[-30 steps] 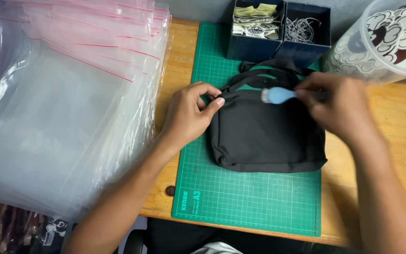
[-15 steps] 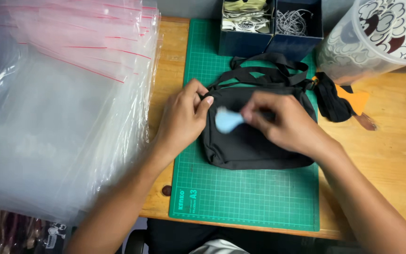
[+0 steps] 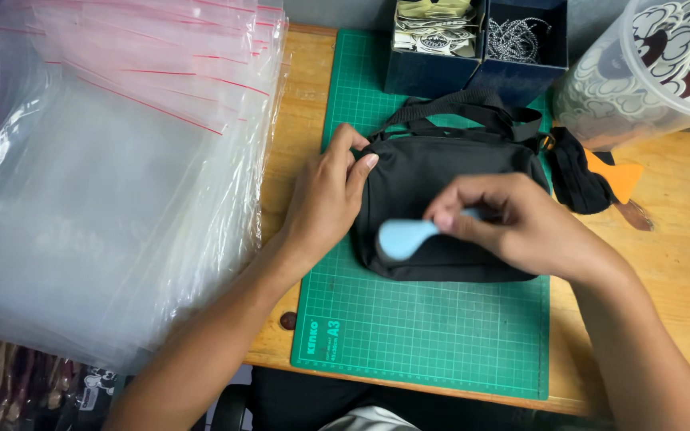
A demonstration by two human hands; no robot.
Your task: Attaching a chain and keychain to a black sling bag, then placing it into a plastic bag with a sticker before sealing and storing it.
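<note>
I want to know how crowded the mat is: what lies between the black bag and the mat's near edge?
Nothing: in the head view, the green cutting mat is bare from the black bag down to its near edge.

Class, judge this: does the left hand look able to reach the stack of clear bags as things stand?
Probably yes. The left hand rests on the black bag's edge, and the clear bags lie just beside it, nothing between.
</note>
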